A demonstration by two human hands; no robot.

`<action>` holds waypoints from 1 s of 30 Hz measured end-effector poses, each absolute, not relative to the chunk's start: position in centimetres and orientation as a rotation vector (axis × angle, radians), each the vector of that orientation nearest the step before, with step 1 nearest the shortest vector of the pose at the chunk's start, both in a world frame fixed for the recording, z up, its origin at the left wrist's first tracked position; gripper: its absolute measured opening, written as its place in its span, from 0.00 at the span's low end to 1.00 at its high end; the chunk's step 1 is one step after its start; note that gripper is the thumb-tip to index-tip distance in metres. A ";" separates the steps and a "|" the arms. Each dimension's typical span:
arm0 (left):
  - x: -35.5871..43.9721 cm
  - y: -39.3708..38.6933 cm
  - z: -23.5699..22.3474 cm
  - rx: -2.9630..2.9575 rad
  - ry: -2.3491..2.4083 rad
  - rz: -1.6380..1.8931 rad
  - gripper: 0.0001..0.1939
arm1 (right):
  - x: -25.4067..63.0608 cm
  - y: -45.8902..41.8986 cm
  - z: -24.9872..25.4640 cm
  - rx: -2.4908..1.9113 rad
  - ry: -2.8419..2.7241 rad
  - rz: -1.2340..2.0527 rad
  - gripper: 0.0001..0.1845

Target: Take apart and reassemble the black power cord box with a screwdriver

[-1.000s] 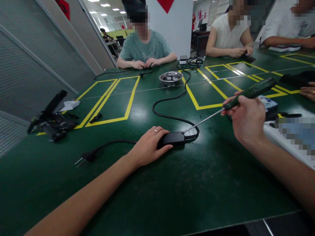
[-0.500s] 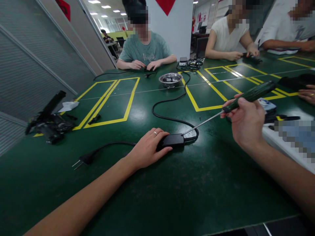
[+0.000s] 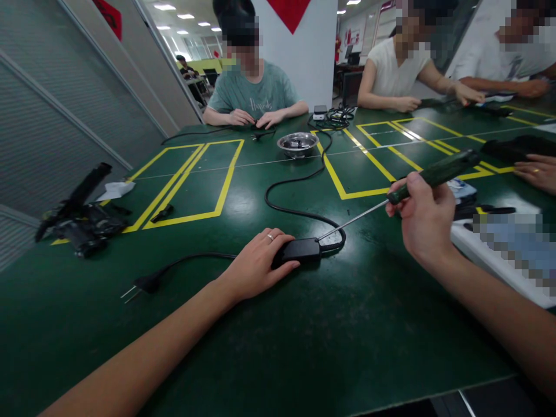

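Observation:
A black power adapter [image 3: 304,249] lies on the green table [image 3: 269,359], gripped at its left end by my left hand [image 3: 260,260], thumb along the near side and fingers over the top. My right hand [image 3: 428,217] is wrapped round the dark green handle of a screwdriver [image 3: 438,174]. Its thin metal shaft slants down to the left, and the tip touches the adapter's right end near the far corner. A black cord [image 3: 286,211] loops from that right end towards the back. On the left, a two-pin plug [image 3: 147,282] lies on a cord running under my left hand.
A metal bowl [image 3: 297,145] with small dark pieces stands beyond the adapter. Black parts in plastic [image 3: 89,229] lie at left, inside yellow tape lines [image 3: 226,191]. A white tray [image 3: 473,249] sits right of my right hand. Several co-workers sit around the table.
The whole view has shifted slightly left. My hands keep the same hold, with the screwdriver tip still at the adapter's end. A co-worker at the back right has reached an arm further right.

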State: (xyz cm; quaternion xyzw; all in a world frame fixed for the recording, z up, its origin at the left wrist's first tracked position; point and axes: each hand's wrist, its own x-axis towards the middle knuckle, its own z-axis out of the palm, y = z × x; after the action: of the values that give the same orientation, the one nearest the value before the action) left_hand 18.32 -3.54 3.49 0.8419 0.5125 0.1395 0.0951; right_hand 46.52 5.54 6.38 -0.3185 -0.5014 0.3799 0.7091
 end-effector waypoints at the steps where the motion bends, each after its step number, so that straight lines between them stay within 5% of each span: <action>1: 18.3 -3.5 3.4 2.494 1.523 0.414 0.23 | 46.5 5.5 6.4 -0.703 -1.115 0.831 0.09; 7: 18.4 -3.6 3.4 2.493 1.514 0.420 0.23 | 46.5 4.8 6.9 -0.679 -1.152 0.906 0.04; 12: 18.4 -3.7 3.5 2.507 1.519 0.409 0.23 | 46.9 4.5 7.4 -0.530 -1.205 1.057 0.12; 20: 18.3 -3.7 3.4 2.563 1.504 0.396 0.26 | 46.2 4.6 7.2 -0.732 -1.237 0.765 0.08; 26: 18.5 -3.9 3.3 2.737 1.454 0.361 0.25 | 46.9 4.6 7.4 -0.612 -1.201 1.060 0.08; 30: 18.7 -4.0 3.4 2.879 1.420 0.300 0.22 | 47.1 4.8 7.6 -0.667 -1.245 0.920 0.06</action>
State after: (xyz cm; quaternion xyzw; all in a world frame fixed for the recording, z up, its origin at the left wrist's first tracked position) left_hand 18.72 -3.98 3.43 0.8921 0.4402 0.0928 -0.0413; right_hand 47.09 4.79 7.63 -0.2952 -0.5512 0.4077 0.6654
